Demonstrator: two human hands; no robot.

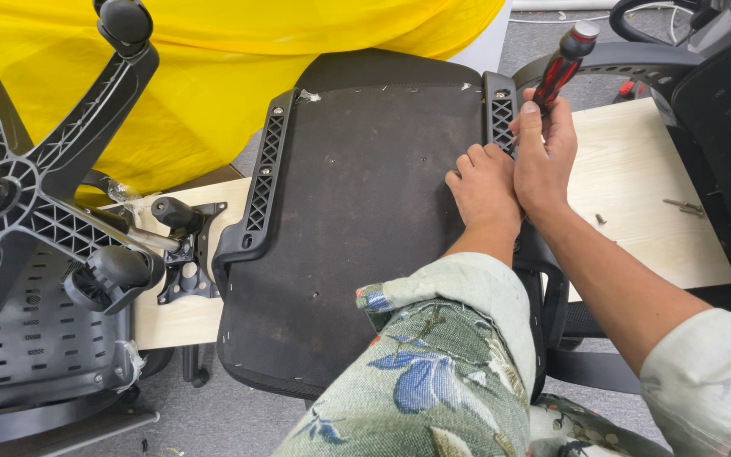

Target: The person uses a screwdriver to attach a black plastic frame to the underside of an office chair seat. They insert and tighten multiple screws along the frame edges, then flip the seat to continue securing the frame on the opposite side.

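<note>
- Head view: upturned black chair seat (365,211) flat across the wooden counter (636,178), filling the centre.
- At 1 o'clock, right hand (543,161) closed tight around the red-and-black screwdriver (562,63), tip down on the right bracket (501,118).
- Left hand (484,186) curled, holding nothing, knuckles pressed on the seat just beside the bracket.
- Best kept upright and pushed straight down, left hand bracing.
- Loose screws (683,206) at 3 o'clock; wheeled chair base (44,186) at 9 o'clock.

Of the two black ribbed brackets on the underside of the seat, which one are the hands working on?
The bracket on the picture's right edge of the seat: both hands touch it, the right hand holding a screwdriver. The other bracket is untouched.
</note>
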